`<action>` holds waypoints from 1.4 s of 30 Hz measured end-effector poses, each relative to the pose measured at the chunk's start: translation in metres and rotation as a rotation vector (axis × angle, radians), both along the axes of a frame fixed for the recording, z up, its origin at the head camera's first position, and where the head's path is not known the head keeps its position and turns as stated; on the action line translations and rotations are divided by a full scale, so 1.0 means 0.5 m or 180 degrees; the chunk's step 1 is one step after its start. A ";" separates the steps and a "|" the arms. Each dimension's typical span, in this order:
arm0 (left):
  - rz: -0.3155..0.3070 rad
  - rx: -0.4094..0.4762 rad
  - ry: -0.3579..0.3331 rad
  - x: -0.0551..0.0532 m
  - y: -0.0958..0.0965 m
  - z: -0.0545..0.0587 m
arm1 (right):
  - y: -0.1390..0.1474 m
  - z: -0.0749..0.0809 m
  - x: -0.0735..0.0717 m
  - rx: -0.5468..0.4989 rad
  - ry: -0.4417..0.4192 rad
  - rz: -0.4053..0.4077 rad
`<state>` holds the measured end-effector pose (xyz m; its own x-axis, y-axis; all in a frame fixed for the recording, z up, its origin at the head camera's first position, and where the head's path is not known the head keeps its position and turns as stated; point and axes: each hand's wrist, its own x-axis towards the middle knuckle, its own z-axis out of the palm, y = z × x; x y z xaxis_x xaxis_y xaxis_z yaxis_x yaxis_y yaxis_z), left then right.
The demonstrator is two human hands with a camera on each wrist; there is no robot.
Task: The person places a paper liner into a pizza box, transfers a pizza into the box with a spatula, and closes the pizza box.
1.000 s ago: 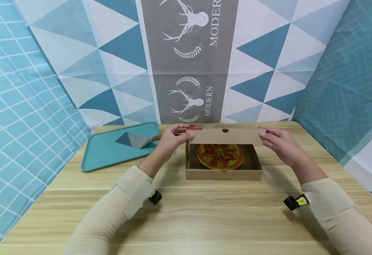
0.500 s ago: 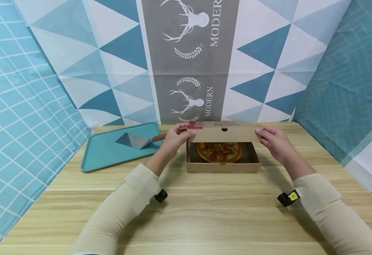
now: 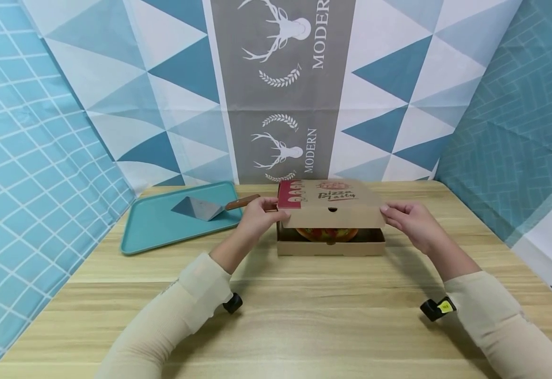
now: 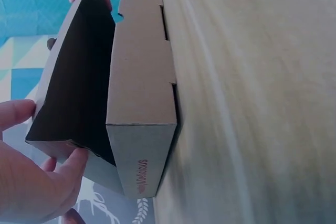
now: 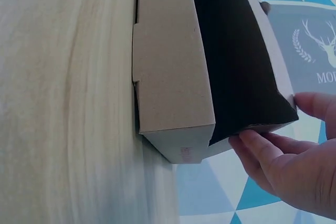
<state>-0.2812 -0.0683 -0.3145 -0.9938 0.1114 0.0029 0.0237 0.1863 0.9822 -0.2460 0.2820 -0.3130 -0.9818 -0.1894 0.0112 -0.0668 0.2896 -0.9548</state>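
Observation:
A cardboard pizza box (image 3: 332,248) stands on the wooden table with its printed lid (image 3: 311,202) tilted partway down over it. Inside, only the front of a pizza (image 3: 328,235) shows under the lid's front flap. My left hand (image 3: 259,217) pinches the lid's left front corner between thumb and fingers. At the opposite corner my right hand (image 3: 410,221) grips the lid the same way. The left wrist view shows a dark gap between the lid and the box base (image 4: 142,66). In the right wrist view, my right fingers (image 5: 262,148) lie along the lid's side flap.
To the left of the box lies a teal tray (image 3: 148,231). A pizza server (image 3: 200,208) with a wooden handle rests across it, the handle reaching past the tray's right edge toward my left hand. A patterned backdrop (image 3: 285,95) rises behind the table (image 3: 304,321).
Both hands have swung the lid downward, so its printed top now shows and more of the pizza is covered. Earlier, the box base also shifted slightly away from me.

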 end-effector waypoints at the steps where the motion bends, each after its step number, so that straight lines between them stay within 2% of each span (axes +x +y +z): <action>1: -0.0011 -0.0052 0.0002 0.001 -0.001 -0.003 | 0.001 -0.001 0.002 0.0060 0.0008 0.0016; 10: -0.0007 -0.0359 0.0071 0.009 -0.004 -0.018 | 0.008 -0.010 0.003 0.0638 0.0066 0.0207; 21: -0.0079 -0.0433 0.0123 0.007 -0.007 -0.032 | 0.006 -0.014 -0.003 0.0955 0.0074 0.0165; 26: -0.0057 -0.0600 0.0145 0.009 -0.009 -0.039 | 0.005 -0.020 -0.003 0.1157 0.0113 0.0172; 33: -0.0060 -0.0785 0.0183 0.014 -0.009 -0.041 | -0.003 -0.024 0.000 0.1355 0.0340 0.0084; 42: -0.0003 -0.0811 0.0285 0.019 -0.011 -0.034 | -0.014 -0.015 0.004 0.1459 0.0607 0.0101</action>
<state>-0.2717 -0.0737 -0.3318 -0.9907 0.1208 0.0624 0.1087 0.4271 0.8977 -0.2438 0.2752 -0.3202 -0.9640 -0.2468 0.0987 -0.2436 0.6716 -0.6997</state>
